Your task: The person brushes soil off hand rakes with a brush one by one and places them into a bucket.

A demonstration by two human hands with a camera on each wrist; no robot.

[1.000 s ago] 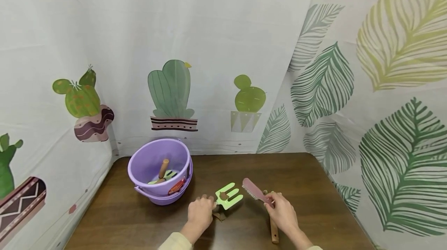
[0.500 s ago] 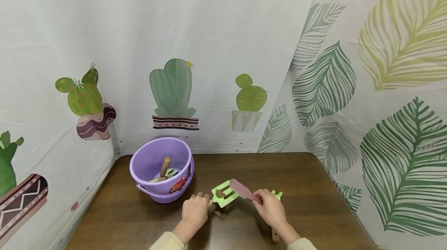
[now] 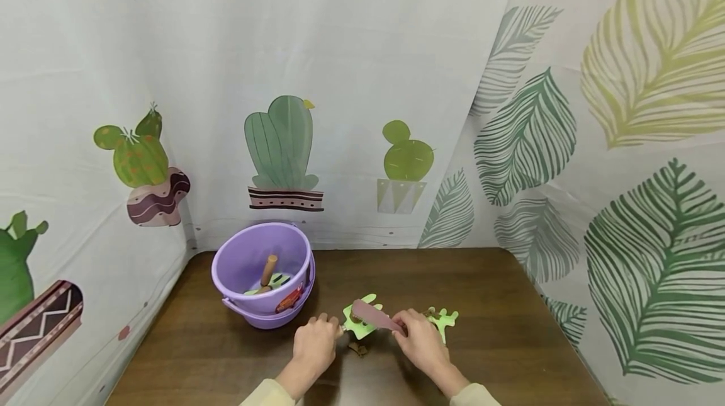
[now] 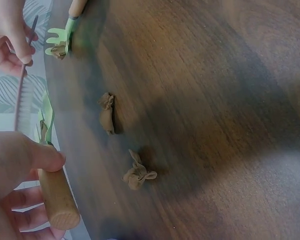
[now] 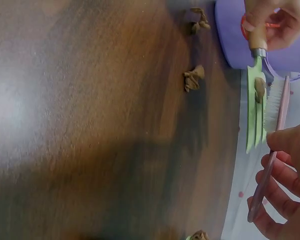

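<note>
My left hand grips the wooden handle of a small garden fork, whose light green tines are raised above the table. A brown lump clings to the tines. In my right hand is a pink brush, pinched by its handle. Its white bristles face the fork, close to the lump; the views do not settle whether they touch it. Beneath, brown crumpled pieces lie on the table. A green hand rake with a brown piece on it lies beyond my right hand, partly hidden.
To the left on the dark wooden table stands a purple bucket. It contains a wooden-handled tool and other green tool parts. A white curtain printed with cacti and leaves hangs behind the table.
My right hand has carried the brush leftward until it overlaps the fork's tines. My left hand has shifted slightly left with the fork. The rake at right is now less covered.
</note>
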